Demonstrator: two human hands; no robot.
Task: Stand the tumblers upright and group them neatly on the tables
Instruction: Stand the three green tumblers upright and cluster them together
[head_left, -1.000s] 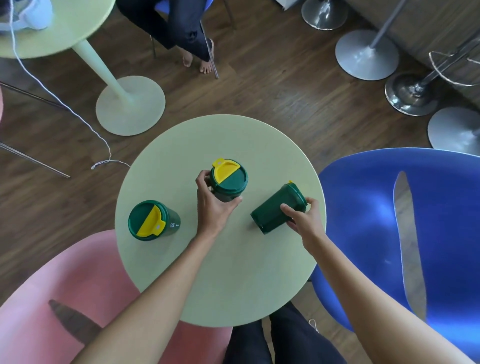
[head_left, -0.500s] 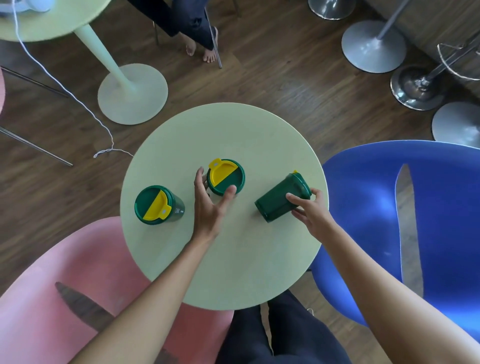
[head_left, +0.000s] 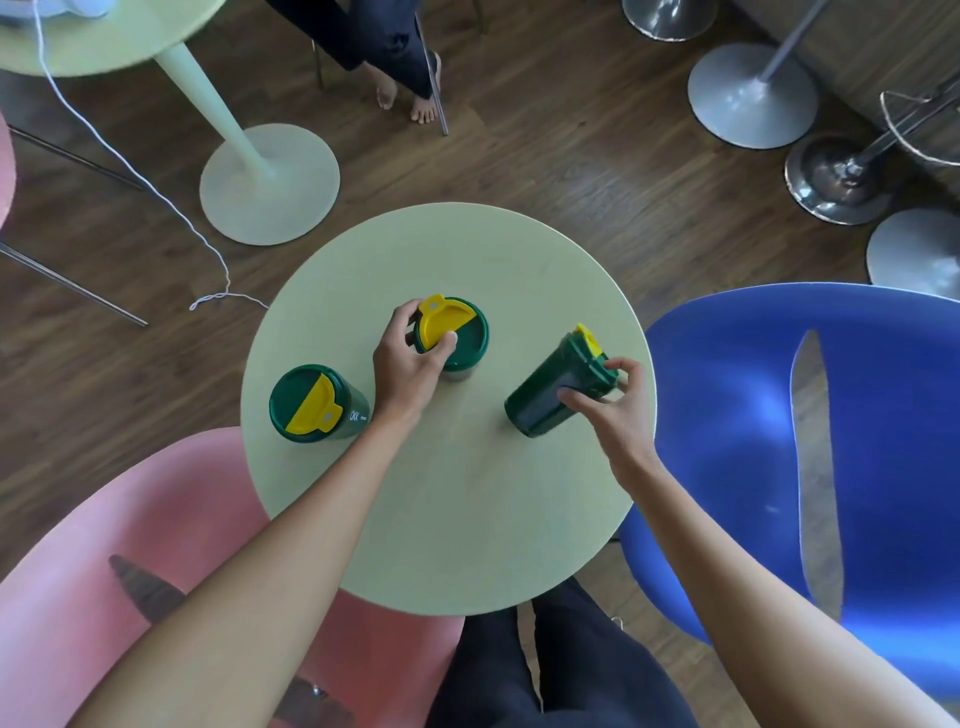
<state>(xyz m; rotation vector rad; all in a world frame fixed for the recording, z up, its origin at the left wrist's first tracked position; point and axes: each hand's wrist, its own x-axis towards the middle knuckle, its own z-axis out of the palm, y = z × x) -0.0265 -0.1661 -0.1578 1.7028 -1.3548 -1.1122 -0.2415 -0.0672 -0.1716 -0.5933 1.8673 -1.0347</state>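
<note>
Green plastic tumbler with a yellow lid leans near the round pale-green tabletop's right edge, right hand fingers gripping it. Left hand grips the middle upright tumbler.

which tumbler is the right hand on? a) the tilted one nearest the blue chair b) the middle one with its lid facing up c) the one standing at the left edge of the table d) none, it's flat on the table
a: the right hand grips the tilted tumbler near its lid, beside the blue chair; the left hand has the middle tumbler.
</note>
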